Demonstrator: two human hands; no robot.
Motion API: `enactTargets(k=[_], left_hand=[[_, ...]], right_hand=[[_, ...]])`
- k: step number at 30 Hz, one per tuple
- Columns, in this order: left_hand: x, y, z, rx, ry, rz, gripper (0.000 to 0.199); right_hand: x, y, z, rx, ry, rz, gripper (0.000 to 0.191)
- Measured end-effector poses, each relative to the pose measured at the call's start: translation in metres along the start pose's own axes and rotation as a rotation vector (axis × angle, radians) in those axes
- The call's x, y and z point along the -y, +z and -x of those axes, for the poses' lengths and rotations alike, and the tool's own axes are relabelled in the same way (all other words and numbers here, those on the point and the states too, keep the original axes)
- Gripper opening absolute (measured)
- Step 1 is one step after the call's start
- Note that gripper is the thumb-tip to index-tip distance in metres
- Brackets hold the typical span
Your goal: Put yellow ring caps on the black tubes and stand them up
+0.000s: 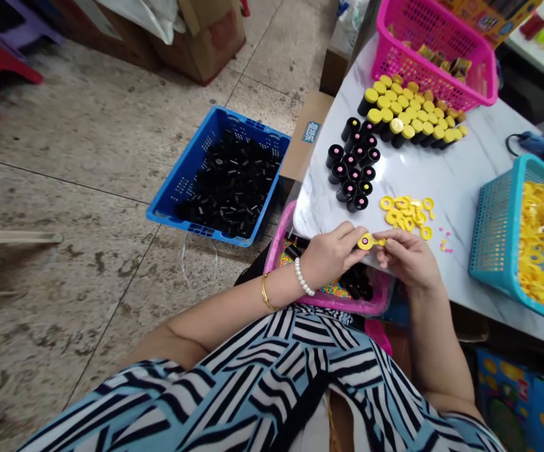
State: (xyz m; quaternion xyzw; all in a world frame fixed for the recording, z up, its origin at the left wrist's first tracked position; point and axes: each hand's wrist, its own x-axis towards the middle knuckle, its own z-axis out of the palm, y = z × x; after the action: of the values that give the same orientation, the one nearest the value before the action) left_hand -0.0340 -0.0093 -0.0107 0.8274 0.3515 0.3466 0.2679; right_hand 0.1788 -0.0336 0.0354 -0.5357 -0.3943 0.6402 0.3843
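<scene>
Head view, as seen from beside the table: a person's left hand curls closed fingers around a yellow ring, probably to steady it, while the right hand pinches its stem. The ring is held above the table's near edge; a pink dot shows in its dark centre. Loose yellow rings lie just beyond, presumably for easy reach. Black tubes stand upright farther back, likely so their contents stay inside.
</scene>
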Motion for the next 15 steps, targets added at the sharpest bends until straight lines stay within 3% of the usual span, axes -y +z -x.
enactTargets(k=[3,7,13,15], left_hand=[[0.001,-0.002,-0.002,0.017,-0.003,-0.017,0.028],[0.002,-0.007,-0.008,0.069,-0.067,0.014,0.023],[-0.001,-0.012,-0.009,0.175,-0.111,0.010,0.016],[0.002,-0.010,-0.009,0.190,-0.106,-0.012,0.019]], right_hand=[[0.014,0.007,-0.017,0.102,0.095,0.068,0.036],[0.023,0.015,-0.032,0.111,0.148,0.304,0.040],[0.009,0.032,-0.006,-0.102,-0.086,0.550,0.031],[0.004,0.038,0.003,-0.086,-0.126,0.601,0.034]])
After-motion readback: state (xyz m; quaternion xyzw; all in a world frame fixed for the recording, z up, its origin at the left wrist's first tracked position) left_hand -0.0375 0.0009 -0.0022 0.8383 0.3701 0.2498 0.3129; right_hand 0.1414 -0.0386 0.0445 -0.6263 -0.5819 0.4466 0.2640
